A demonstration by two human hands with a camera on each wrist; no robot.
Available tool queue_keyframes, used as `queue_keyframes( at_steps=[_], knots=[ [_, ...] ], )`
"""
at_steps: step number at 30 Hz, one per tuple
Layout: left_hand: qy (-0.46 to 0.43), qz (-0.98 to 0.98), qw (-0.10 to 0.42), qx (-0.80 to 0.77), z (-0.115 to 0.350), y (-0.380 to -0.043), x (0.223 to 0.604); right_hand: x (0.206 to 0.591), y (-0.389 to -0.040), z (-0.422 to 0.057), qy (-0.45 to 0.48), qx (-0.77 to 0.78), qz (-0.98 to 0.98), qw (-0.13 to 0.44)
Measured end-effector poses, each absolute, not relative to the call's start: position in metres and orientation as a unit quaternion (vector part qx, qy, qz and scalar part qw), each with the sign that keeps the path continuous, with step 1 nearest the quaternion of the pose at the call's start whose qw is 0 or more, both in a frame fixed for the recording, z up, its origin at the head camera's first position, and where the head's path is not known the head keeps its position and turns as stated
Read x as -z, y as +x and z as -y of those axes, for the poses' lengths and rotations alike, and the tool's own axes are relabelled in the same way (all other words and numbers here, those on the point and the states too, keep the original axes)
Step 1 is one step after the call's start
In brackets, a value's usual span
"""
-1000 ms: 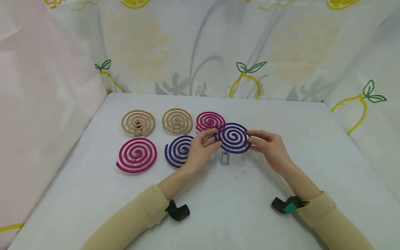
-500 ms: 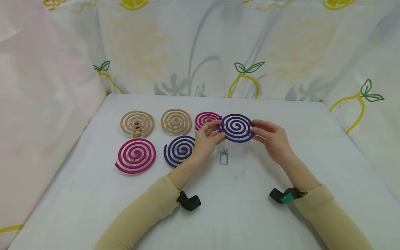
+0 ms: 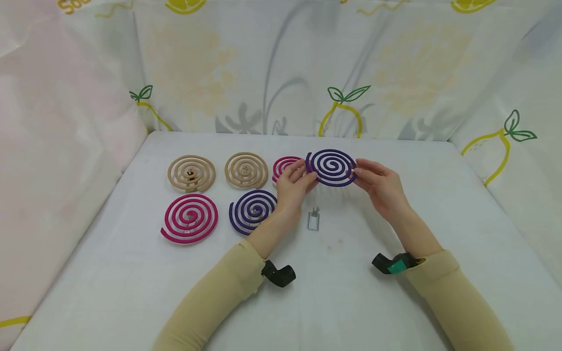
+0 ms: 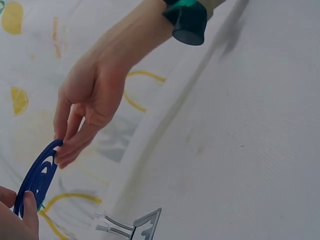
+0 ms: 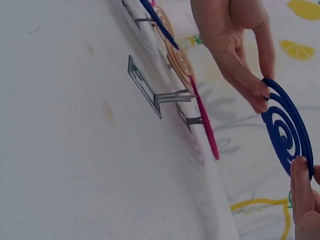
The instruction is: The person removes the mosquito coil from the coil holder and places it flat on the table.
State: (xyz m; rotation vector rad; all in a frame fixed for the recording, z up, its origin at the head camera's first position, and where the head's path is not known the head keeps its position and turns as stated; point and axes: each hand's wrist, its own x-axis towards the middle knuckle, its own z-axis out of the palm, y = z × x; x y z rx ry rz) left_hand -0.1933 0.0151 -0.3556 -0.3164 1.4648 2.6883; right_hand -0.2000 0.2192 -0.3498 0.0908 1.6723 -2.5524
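Note:
A dark blue mosquito coil point(image 3: 332, 167) is held in the air between both hands, flat side tilted toward the head camera. My left hand point(image 3: 291, 187) pinches its left edge between thumb and fingers. At the right edge, my right hand point(image 3: 382, 187) pinches the same coil. Below it on the table stands a small metal coil stand point(image 3: 313, 220) with upright prongs; the right wrist view shows this bare stand point(image 5: 145, 86) from the side, apart from the held coil. Behind the left hand, a pink coil point(image 3: 284, 165) is partly hidden.
Other coils rest raised on stands to the left: two tan coils point(image 3: 191, 173) point(image 3: 246, 170) at the back, a pink coil point(image 3: 189, 218) and another dark blue coil point(image 3: 253, 212) in front. A patterned cloth point(image 3: 246, 63) hangs behind the white table point(image 3: 333, 302).
Both hands have lifted the dark blue coil up and away from me, off the spot above the metal stand, which now shows fully. The other coils have stayed put.

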Motion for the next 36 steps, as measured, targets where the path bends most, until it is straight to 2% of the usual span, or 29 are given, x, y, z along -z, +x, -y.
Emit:
queue_keyframes(
  at_steps=[9,24,36],
  knots=[
    [-0.145,-0.441,0.016,-0.886,-0.023,-0.210,0.359,0.348,-0.216,-0.216,0.059,0.859,-0.507,0.041],
    [-0.161,-0.372,-0.002,-0.914,-0.037,-0.234,0.355,0.345,-0.241,-0.212,0.112,0.891,-0.439,0.033],
    [-0.181,-0.309,0.008,-0.934,-0.044,-0.251,0.343,0.337,-0.257,-0.212,0.154,0.892,-0.424,0.034]
  ],
)
